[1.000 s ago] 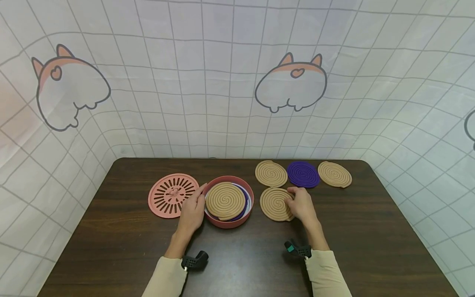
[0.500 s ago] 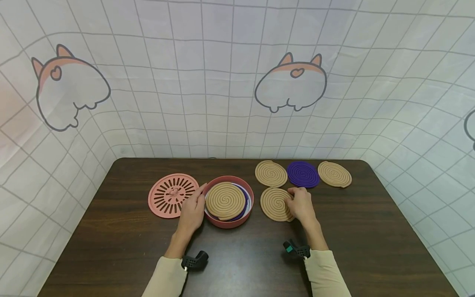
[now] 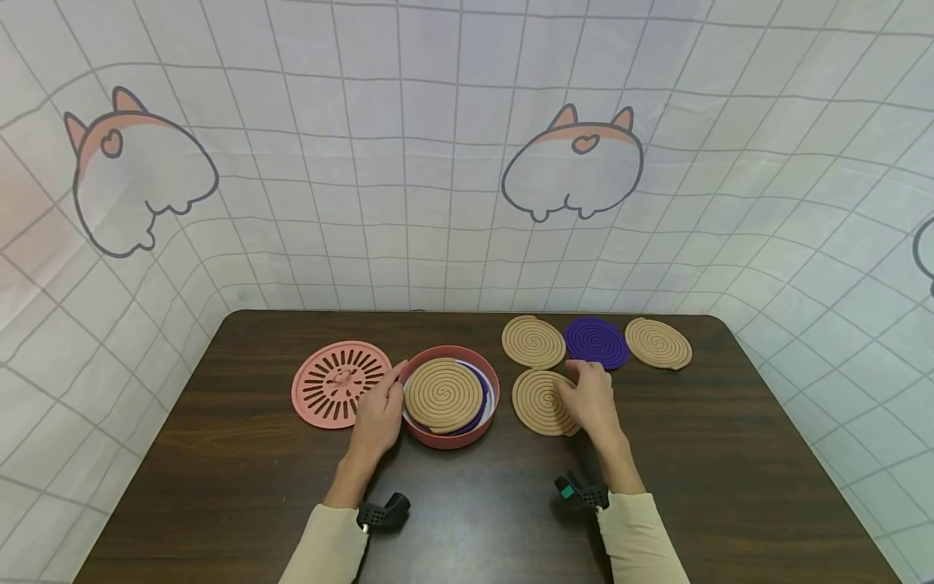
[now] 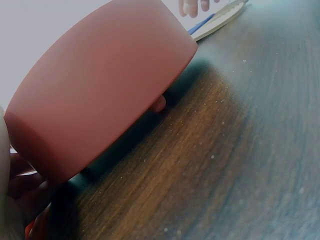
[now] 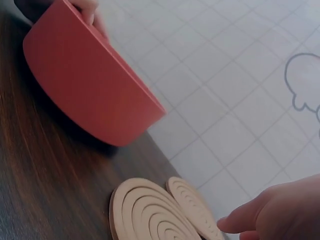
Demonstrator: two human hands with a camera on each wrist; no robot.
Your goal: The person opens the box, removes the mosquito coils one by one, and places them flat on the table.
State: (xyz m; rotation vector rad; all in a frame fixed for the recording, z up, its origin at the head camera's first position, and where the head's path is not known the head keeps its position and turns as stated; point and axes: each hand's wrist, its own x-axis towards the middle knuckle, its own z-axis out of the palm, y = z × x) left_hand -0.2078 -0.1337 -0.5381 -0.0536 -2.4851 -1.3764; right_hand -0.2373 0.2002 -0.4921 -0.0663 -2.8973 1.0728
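In the head view, the left hand point(image 3: 376, 415) steadies the red round box point(image 3: 447, 443) at its left wall, its grip curled about the side, beside the slotted pink lid point(image 3: 343, 378). A tan coil point(image 3: 443, 395) lies inside. The right hand point(image 3: 593, 403) is at the right edge of the near tan coil point(image 3: 540, 403), flat on the bench point(image 3: 438, 511); its grip is parted, thumb away from forefinger, with nothing visibly held. Behind lie a purple coil point(image 3: 597, 342) and two more tan ones. The left wrist view shows fingers around the box wall and a small foot point(image 4: 158, 104) underneath. In the right wrist view, the fingertips' contact with any coil cannot be told. The step seems to be handling coils one by one; lifting this one would call for pinching its thin rim.
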